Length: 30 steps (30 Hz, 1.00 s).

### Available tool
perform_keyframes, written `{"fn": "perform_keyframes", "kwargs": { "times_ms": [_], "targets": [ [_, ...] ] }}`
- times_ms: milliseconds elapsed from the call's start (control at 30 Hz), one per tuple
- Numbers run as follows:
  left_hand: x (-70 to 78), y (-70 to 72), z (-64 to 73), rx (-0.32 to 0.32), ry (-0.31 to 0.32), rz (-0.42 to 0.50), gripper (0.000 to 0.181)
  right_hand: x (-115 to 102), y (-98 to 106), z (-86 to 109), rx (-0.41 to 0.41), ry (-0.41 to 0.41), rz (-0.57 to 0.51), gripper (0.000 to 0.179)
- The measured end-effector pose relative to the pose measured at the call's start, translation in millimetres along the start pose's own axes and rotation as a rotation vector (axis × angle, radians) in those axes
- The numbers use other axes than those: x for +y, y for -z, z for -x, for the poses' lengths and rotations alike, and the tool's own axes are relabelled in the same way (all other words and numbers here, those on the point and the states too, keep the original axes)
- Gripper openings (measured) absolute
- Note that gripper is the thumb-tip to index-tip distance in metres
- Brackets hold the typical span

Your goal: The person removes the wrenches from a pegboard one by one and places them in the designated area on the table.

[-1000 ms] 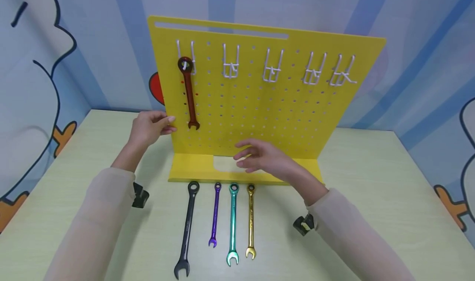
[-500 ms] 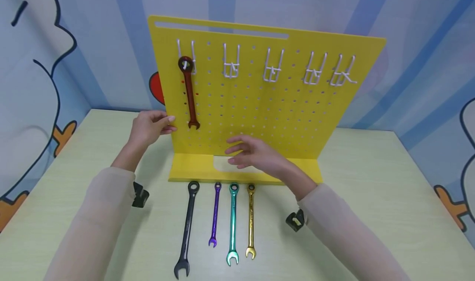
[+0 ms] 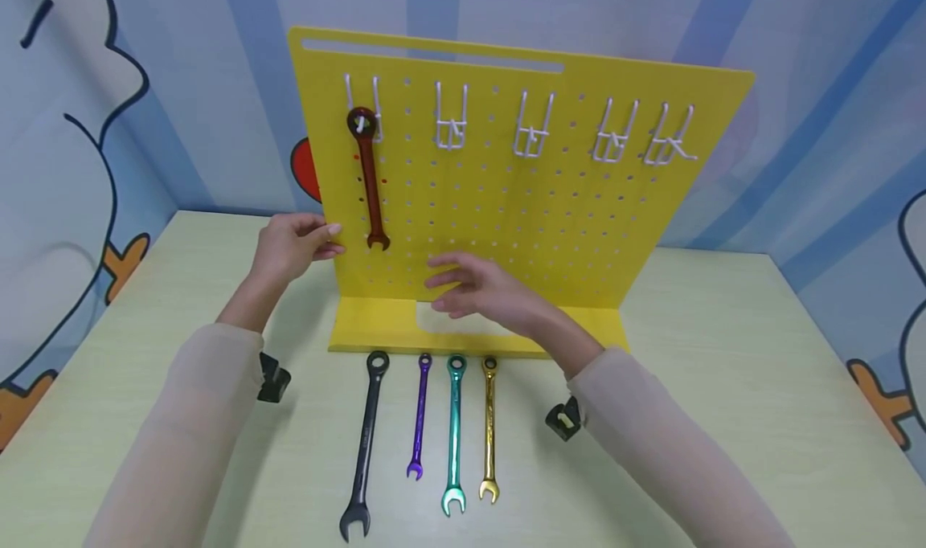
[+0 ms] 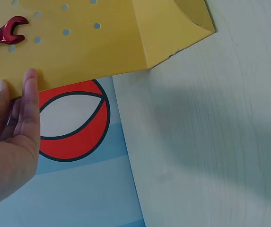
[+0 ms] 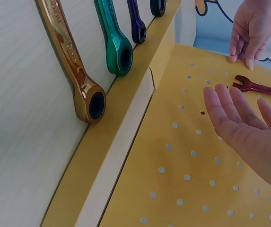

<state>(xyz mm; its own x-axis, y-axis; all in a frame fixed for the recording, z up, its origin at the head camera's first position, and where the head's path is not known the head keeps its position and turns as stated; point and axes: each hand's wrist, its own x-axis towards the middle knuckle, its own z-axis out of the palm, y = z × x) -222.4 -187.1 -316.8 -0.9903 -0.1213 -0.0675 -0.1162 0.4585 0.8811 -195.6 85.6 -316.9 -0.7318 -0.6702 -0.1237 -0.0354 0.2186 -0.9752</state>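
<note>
My left hand (image 3: 285, 247) pinches the left edge of a yellow pegboard (image 3: 521, 235), with thumb and fingertips at the edge in the left wrist view. Near it, a red combination wrench (image 3: 370, 186) hangs by its ring end from the leftmost white hook. My right hand (image 3: 485, 291) hovers before the lower middle of the board, fingers loosely spread and holding nothing. On the table in front of the base lie a black wrench (image 3: 366, 443), a small purple wrench (image 3: 419, 419), a green wrench (image 3: 454, 427) and a gold wrench (image 3: 489, 427), ring ends toward the board.
Several white wire hooks (image 3: 531, 134) with no tools on them run along the board's upper part. The board's yellow base (image 3: 376, 327) stands on a pale wooden table (image 3: 723, 387). A blue striped backdrop (image 3: 506, 6) with cartoon figures rises behind.
My right hand has drifted left and slightly up across the front of the board. The left hand keeps its place at the edge, and the wrenches have not moved.
</note>
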Motion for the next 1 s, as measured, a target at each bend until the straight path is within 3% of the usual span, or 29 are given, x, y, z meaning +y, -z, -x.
{"fn": "perform_keyframes", "kwargs": {
  "times_ms": [1000],
  "targets": [
    [2.3, 1.2, 4.1, -0.011, -0.014, -0.014, 0.035, -35, -4, -20.6, 0.050, 0.111, -0.008, 0.053]
  ]
}}
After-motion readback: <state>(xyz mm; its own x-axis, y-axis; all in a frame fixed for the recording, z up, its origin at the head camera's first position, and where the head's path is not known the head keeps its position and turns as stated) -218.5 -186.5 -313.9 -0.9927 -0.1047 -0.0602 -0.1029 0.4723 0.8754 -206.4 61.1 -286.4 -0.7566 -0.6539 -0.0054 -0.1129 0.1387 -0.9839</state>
